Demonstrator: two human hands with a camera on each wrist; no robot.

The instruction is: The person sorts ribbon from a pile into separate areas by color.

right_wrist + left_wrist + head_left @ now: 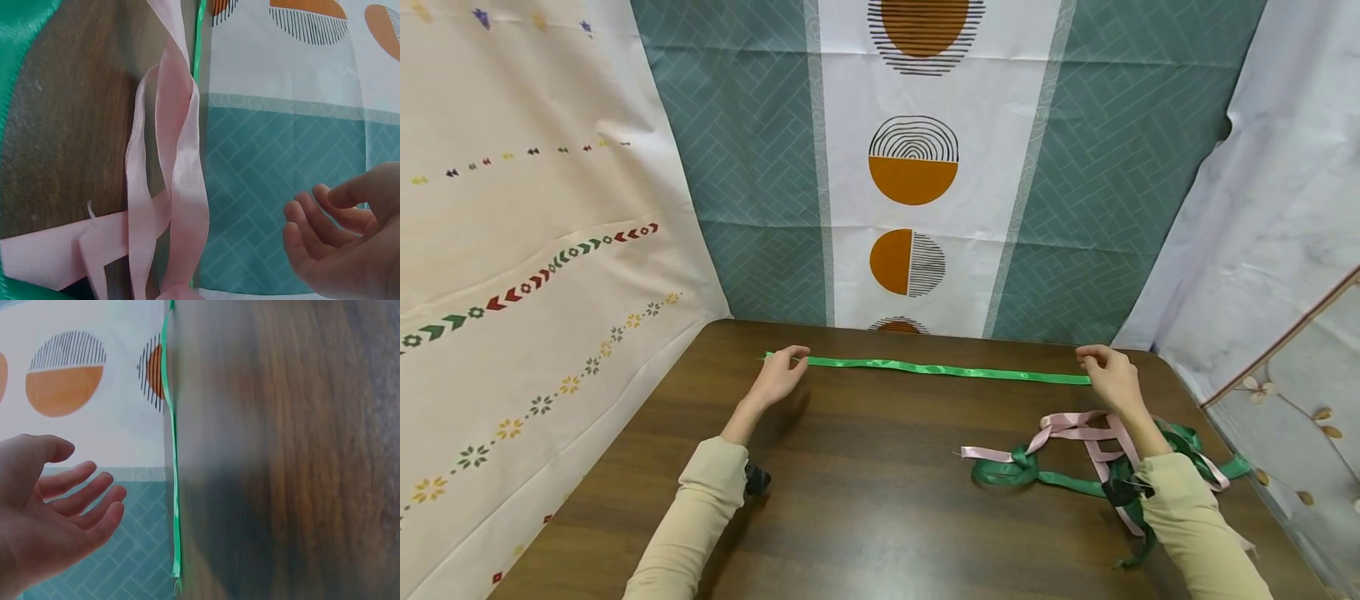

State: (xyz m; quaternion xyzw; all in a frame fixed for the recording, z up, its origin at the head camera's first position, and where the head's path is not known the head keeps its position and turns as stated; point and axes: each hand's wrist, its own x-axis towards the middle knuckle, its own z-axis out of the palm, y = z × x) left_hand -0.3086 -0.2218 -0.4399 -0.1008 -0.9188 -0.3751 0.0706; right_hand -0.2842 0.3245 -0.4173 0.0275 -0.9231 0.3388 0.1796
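Observation:
A narrow bright green ribbon lies stretched nearly straight along the far part of the table. Over its left end hovers my left hand, and the left wrist view shows the fingers loosely bent with nothing between them. That ribbon's frayed tip shows below the fingers there. My right hand is above the ribbon's right end, its fingers loosely curled and holding nothing in the right wrist view. Under my right forearm lies a tangled pile of pink ribbon and dark green ribbon, knotted together at the left.
The brown wooden table reaches a patterned teal and white cloth at the back. Printed cloths also hang at the left and right. A small black device sits at my left wrist.

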